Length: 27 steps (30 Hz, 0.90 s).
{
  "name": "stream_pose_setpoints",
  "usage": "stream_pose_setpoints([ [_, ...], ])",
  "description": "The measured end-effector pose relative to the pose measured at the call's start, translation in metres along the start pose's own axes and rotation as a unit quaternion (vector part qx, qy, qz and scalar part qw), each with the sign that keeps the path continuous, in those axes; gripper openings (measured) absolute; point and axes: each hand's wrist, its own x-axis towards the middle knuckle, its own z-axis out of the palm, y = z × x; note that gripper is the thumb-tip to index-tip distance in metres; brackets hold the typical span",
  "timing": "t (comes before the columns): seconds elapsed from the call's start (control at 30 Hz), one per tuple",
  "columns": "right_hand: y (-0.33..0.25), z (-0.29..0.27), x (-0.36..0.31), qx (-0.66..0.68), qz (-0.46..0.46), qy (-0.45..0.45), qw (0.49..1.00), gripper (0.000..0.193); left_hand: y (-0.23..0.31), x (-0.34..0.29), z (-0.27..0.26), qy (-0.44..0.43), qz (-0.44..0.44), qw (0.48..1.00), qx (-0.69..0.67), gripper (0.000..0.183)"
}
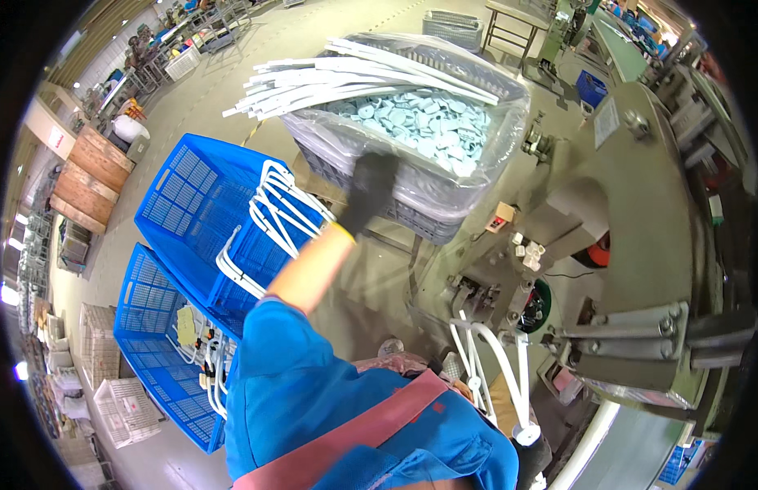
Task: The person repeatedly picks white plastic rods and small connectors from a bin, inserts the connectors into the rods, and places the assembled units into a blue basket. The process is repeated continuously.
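Observation:
My left hand (371, 189), in a dark glove, is stretched forward over the near edge of a dark crate lined with clear plastic (411, 194). Motion blurs its fingers. Pale blue plastic caps (420, 122) fill the crate, and a bundle of long white tubes (338, 82) lies across its top. Low on the right, my right hand (539, 459), also in a dark glove and partly hidden by my sleeve, grips a bent white tube frame (513, 384) with a round white disc at its lower end.
Two blue crates (183, 204) stand at left, with bent white tube frames (273, 200) in and over them. A large green-grey machine (648, 245) fills the right side, with small white blocks (529, 251) on it. Wooden boxes (93, 175) and white baskets (126, 408) stand farther left.

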Motion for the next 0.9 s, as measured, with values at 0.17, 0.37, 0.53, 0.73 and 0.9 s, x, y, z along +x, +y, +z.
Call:
stream_pose_setpoints([
  [0.17, -0.007, 0.001, 0.0, -0.011, -0.006, 0.03, 0.999, 0.027, -0.18, 0.049, -0.063, -0.075, -0.169, 0.889, 0.419, 0.028],
  [0.37, -0.016, 0.001, -0.001, -0.024, 0.011, 0.025, 0.999, 0.022, -0.195, 0.066, -0.076, -0.211, -0.25, 0.865, 0.381, 0.032],
  [0.53, -0.017, 0.002, -0.003, -0.022, 0.005, 0.034, 0.999, 0.022, -0.193, 0.038, -0.117, -0.192, -0.198, 0.93, 0.245, 0.037],
  [0.73, 0.005, 0.001, 0.012, -0.015, -0.036, 0.031, 0.999, 0.019, -0.149, -0.101, -0.174, -0.023, -0.25, 0.958, 0.137, 0.023],
  [0.9, 0.034, -0.003, 0.034, -0.023, -0.107, 0.025, 0.994, 0.026, -0.074, -0.221, -0.176, -0.001, -0.338, 0.941, 0.014, 0.024],
])
